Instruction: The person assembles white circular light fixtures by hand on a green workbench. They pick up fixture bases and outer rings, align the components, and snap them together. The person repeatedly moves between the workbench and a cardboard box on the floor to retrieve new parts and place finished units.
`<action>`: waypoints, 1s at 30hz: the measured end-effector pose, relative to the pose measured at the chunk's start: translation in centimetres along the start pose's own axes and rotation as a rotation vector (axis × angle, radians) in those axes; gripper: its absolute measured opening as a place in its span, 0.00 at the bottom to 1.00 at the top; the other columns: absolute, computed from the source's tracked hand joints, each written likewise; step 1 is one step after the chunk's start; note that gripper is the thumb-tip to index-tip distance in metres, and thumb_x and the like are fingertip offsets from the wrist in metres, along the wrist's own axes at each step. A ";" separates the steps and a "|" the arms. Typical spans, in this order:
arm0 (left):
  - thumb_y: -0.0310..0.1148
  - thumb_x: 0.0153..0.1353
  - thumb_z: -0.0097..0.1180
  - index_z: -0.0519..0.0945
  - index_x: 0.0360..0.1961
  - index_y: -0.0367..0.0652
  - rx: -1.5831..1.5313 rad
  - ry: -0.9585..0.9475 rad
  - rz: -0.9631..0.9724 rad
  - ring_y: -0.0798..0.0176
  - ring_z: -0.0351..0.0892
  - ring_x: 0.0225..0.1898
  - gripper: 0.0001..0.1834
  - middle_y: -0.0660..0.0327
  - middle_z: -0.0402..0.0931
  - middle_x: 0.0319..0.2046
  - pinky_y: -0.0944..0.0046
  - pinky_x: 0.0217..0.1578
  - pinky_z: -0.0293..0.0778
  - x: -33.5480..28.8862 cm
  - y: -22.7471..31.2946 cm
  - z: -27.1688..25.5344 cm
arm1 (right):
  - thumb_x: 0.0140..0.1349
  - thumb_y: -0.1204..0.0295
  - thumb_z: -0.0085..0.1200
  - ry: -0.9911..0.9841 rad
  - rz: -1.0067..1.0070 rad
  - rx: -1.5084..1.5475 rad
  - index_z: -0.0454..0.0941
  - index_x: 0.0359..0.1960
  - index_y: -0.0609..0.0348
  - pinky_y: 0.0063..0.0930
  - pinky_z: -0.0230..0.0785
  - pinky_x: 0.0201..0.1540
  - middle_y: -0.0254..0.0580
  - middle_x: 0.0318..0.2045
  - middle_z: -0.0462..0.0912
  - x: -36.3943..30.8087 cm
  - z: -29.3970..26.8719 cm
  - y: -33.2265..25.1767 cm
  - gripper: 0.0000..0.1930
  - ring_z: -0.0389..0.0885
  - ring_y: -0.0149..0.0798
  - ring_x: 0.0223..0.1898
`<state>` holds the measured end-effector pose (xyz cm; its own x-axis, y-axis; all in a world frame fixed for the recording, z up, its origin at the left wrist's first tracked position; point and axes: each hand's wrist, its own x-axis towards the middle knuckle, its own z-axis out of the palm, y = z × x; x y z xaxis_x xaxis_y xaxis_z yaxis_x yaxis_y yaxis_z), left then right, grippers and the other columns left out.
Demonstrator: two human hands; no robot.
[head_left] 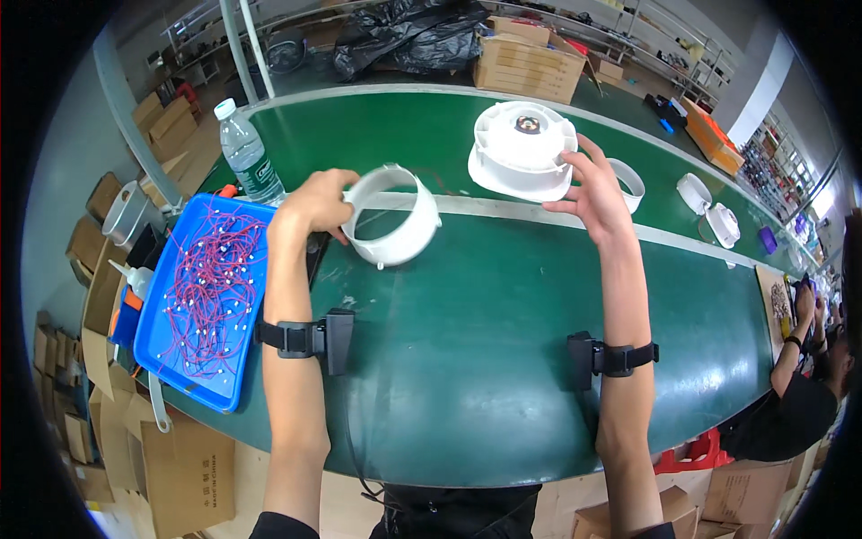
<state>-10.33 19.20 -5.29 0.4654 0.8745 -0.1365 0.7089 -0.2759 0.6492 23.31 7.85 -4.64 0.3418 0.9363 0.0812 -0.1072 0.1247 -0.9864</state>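
Note:
My left hand (314, 205) is closed on the left edge of a white plastic ring (409, 239), which is tilted above the green table. Small tabs stick out from the ring's rim. Farther off to the right, my right hand (600, 196) has its fingers about the right edge of a white round fan-like housing (512, 151). A shiny metal part with a coppery tint shows in the middle of its top. The housing's underside is hidden.
A blue tray (235, 382) of red wires with white connectors lies at the left, by a water bottle (247, 157). Another white ring (631, 185) and more white parts (693, 193) stand along the right. A person (790, 413) works at the far right. Cardboard boxes (530, 65) sit beyond the table.

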 end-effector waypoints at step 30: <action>0.19 0.52 0.48 0.70 0.58 0.31 -0.332 0.517 0.303 0.59 0.84 0.23 0.28 0.46 0.78 0.45 0.64 0.24 0.81 -0.8 -1.7 -2.9 | 0.63 0.35 0.35 -0.714 0.109 -0.129 0.57 0.66 0.56 0.22 0.60 0.22 0.47 0.43 0.81 8.7 16.8 5.0 0.41 0.79 0.34 0.33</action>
<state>-13.45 20.08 -4.06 0.2463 0.8787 0.4089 0.3485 -0.4740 0.8086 10.05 22.14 -6.47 -0.3614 0.9323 0.0112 0.0199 0.0198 -0.9996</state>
